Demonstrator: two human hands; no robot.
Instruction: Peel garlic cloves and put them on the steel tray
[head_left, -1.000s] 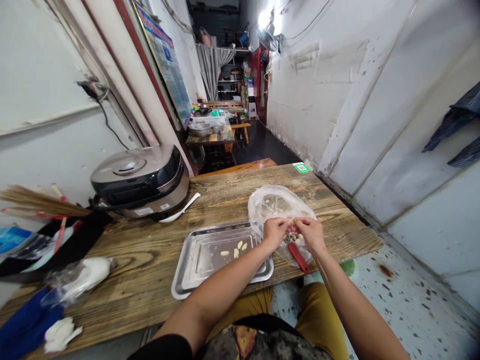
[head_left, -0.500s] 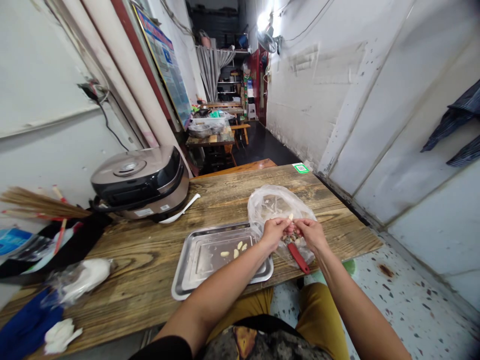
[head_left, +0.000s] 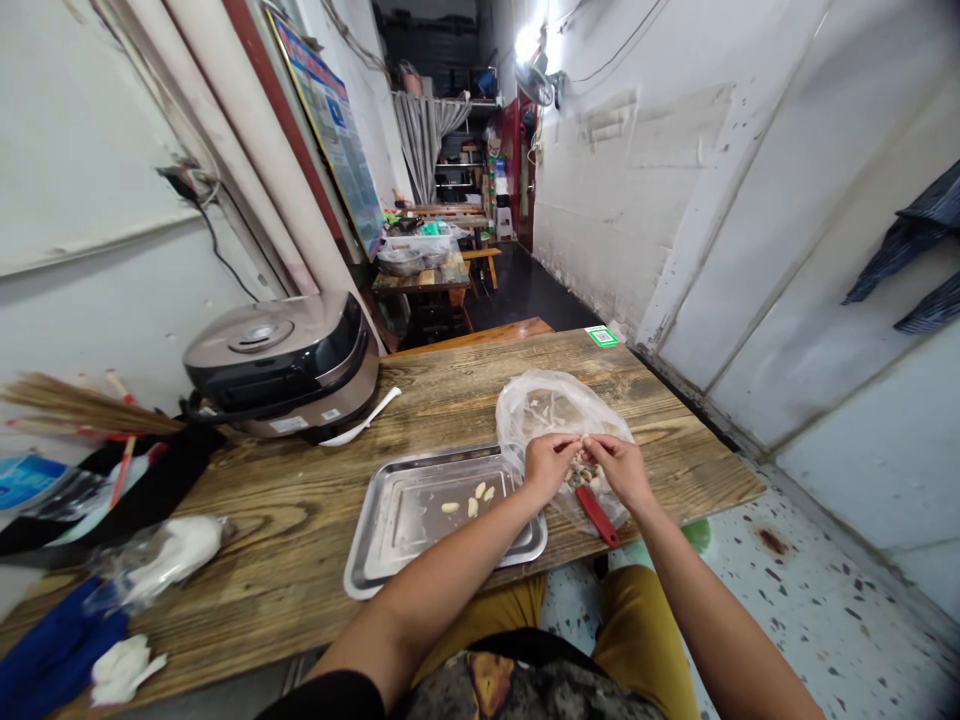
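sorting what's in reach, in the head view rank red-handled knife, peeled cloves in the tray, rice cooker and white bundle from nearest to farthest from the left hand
From the left hand:
1. Red-handled knife, just right, by the table's near edge.
2. Peeled cloves in the steel tray, just left; nearly level with the knife.
3. Rice cooker, far left, by the wall.
4. White bundle, near left corner.

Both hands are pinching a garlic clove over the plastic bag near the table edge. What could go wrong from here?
1. The red-handled knife lies under the right hand, close to the table edge; a nudge could knock it off.
2. The clove, pinched between left hand and right, sits over the plastic bag, not the steel tray; if it slips, it may land among the unpeeled pieces.
3. Loose skins could scatter off the bag.
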